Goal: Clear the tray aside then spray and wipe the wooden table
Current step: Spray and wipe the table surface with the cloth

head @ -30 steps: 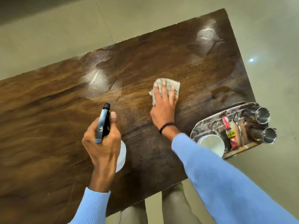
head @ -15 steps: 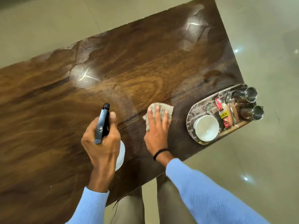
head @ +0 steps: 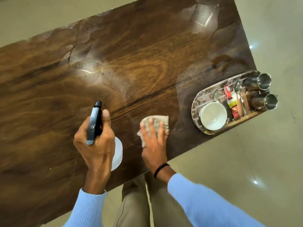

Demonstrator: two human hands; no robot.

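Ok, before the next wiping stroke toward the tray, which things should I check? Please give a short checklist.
1. The cloth lies flat under the right hand: ok.
2. The left hand grips the spray bottle: ok.
3. The tray sits aside at the right end of the table: ok.
4. The cloth is apart from the tray: ok.
5. The tray is fully supported at the edge: cannot tell.
6. The far side is free of film: not ok, streaks show.

Open worktop stretched ahead and left of the left hand, while right of the right hand a tray holding a bowl and steel cups blocked the corner.
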